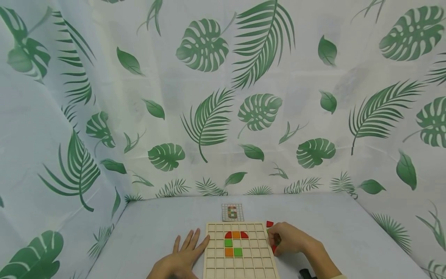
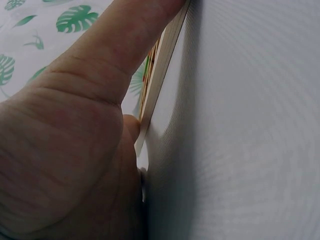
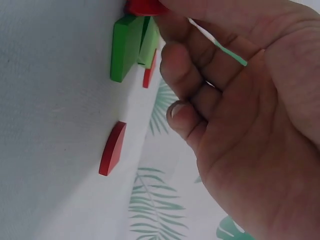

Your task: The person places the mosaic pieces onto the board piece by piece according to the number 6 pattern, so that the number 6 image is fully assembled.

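A pale wooden grid board (image 1: 217, 265) lies on the table. Set in its squares are red quarter-round pieces (image 1: 244, 235), orange squares (image 1: 236, 234) and green squares (image 1: 228, 243). My left hand (image 1: 182, 255) lies with spread fingers at the board's left side, thumb at the edge; the left wrist view shows the thumb along the board's side (image 2: 162, 70). Beside the right edge, my right hand (image 1: 287, 238) pinches a red piece (image 3: 144, 7) between thumb and fingertips; its shape is partly hidden. Close to those fingers are green blocks (image 3: 125, 47) and a loose red quarter-round piece (image 3: 113, 149).
A small pattern card (image 1: 232, 212) with a coloured figure on a grid lies behind the board. Another red piece (image 1: 270, 223) sits off the board's far right corner. A black object (image 1: 306, 273) is near the right forearm. Leaf-printed cloth (image 1: 216, 174) walls the table.
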Demonstrator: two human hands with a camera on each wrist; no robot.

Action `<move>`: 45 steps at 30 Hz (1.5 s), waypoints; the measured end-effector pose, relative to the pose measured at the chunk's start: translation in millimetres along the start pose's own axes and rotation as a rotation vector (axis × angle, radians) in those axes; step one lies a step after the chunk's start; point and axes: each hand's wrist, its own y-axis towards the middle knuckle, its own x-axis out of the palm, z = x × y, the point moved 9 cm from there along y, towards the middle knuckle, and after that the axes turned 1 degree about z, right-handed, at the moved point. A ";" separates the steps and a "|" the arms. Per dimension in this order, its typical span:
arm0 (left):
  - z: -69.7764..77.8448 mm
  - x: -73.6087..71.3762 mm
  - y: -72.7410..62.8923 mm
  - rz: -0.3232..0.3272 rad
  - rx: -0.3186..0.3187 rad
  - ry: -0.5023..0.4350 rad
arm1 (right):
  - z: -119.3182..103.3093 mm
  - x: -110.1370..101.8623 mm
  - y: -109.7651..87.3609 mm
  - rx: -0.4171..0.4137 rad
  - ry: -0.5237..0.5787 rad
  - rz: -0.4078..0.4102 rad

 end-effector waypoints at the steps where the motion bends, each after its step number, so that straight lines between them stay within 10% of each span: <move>1: 0.1 0.5 0.1 0.000 0.001 0.000 | -1.0 -1.2 0.2 -0.012 0.013 0.005; 17: 0.0 0.7 -0.6 0.001 0.008 0.010 | -23.4 -15.2 12.1 -0.148 0.133 0.229; 45: 2.6 -1.5 -1.5 0.002 0.001 0.004 | -48.5 28.0 35.0 -0.132 0.140 0.108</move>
